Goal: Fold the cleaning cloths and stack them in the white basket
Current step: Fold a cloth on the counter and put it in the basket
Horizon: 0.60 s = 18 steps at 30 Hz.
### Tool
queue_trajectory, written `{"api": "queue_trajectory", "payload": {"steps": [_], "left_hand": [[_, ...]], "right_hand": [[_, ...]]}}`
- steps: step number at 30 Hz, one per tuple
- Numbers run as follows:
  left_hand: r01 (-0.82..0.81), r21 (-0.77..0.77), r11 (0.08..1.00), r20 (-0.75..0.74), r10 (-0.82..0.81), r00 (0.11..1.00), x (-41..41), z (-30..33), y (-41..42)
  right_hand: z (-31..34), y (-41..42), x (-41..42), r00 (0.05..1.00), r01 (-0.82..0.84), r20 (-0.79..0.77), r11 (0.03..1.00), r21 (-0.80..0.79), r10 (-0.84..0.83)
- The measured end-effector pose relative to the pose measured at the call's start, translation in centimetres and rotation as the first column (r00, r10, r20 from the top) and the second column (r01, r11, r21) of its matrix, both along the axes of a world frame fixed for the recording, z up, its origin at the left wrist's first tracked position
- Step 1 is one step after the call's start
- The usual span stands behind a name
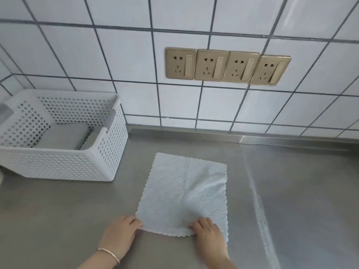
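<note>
Pale cloth (184, 195) lies spread flat on the steel worktop (291, 191), one layer, unfolded, scalloped edges, faint creases radiating from its middle. My left hand (120, 233) pinches its near left corner, fingers curled on the edge. My right hand (208, 232) sits on the near right part of the cloth, fingers bent and gripping the fabric just in from the corner; the corner itself pokes out to the right of my wrist. Thin bracelet (108, 255) on my left wrist. White basket (64, 164) stands on the worktop to the left of the cloth and further back, near it but not touching, perforated walls, notch in the right-hand wall's rim. Inside it: folded grey cloths (64, 137) lying flat on the bottom, a scalloped edge showing at their right side; can't tell how many. Tiled wall (136, 61) behind, white tiles with dark grout. Row of four gold-coloured sockets (227, 66) on the wall above the cloth, each with a switch. Something grey at the far left edge behind the basket, cut off, can't identify.
</note>
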State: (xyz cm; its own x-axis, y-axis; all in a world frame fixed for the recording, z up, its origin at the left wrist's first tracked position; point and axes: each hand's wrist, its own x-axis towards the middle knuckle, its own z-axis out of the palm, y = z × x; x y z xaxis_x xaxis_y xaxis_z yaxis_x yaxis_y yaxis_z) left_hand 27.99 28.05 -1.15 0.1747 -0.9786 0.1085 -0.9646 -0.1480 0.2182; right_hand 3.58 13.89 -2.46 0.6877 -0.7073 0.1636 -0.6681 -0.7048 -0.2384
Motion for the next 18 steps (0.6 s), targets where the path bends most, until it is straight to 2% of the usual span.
{"api": "queue_trajectory", "payload": {"steps": [4, 9, 11, 13, 15, 17, 18], "left_hand": [[-0.075, 0.003, 0.997, -0.040, 0.075, 0.996, 2.9, -0.2, 4.3], [-0.046, 0.057, 0.997, -0.032, 0.048, 0.998, 2.7, 1.3, 5.1], [-0.028, 0.047, 0.999, -0.024, 0.029, 0.999, 3.4, 1.8, 4.1], [-0.012, 0.022, 1.000, -0.034, 0.013, 0.999, 4.5, 1.7, 1.4], [0.023, 0.050, 0.998, -0.067, -0.020, 0.998, 4.7, 2.1, -2.7], [0.094, 0.131, 0.987, -0.068, -0.085, 0.994, 3.9, 2.6, -7.3], [0.128, 0.210, 0.969, -0.058, -0.118, 0.991, 3.2, 2.7, -9.2]], "right_hand": [[-0.6, 2.3, 3.2, 0.996, -0.087, 0.009, 0.996, 0.018, 0.087], [-0.3, 3.4, 3.5, 0.994, -0.061, 0.096, 0.996, 0.061, 0.055], [0.5, 3.9, 3.3, 0.994, -0.012, 0.109, 0.999, 0.052, 0.007], [1.2, 3.9, 2.9, 0.976, 0.132, 0.157, 0.985, 0.110, -0.148], [1.8, 3.6, 2.3, 0.888, 0.389, 0.165, 0.893, 0.228, -0.429], [2.7, 2.9, 1.7, 0.698, 0.675, -0.031, 0.642, 0.365, -0.716], [3.2, 2.8, 1.4, 0.624, 0.750, -0.174, 0.522, 0.405, -0.762]]}}
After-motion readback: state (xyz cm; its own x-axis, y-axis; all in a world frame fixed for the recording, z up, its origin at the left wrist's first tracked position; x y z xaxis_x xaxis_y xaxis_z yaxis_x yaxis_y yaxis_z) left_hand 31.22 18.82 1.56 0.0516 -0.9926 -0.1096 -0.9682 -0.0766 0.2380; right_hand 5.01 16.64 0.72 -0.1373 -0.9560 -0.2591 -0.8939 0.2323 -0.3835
